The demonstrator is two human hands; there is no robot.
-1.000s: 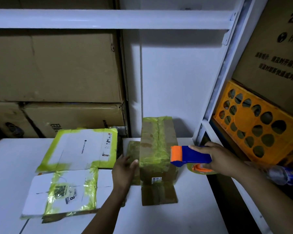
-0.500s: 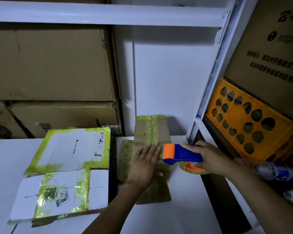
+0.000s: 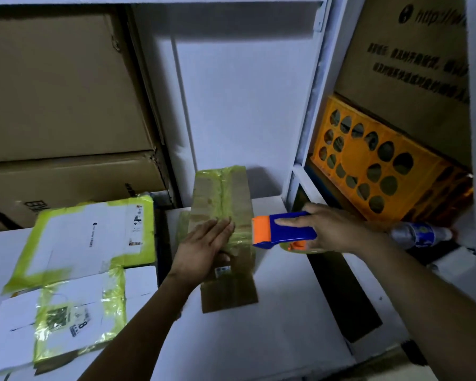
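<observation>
Brown cardboard parcel wrapped in yellow-green tape (image 3: 222, 215) lying on the white counter (image 3: 272, 339), left hand (image 3: 204, 247) pressing flat on top of it with fingers straight, right hand (image 3: 333, 229) gripping a blue-and-orange tape dispenser (image 3: 282, 228) touching the parcel's right edge, 2 white flattened boxes (image 3: 88, 243) lying left of the parcel.

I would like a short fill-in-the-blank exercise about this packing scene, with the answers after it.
1. The right hand grips a plastic tape dispenser with a blue handle and an ____ front.
2. The left hand lies flat on the brown cardboard box, which rests on a ____ table.
3. The orange plastic crate on the right shelf has ____ holes.
Missing words: orange, white, round.
</observation>
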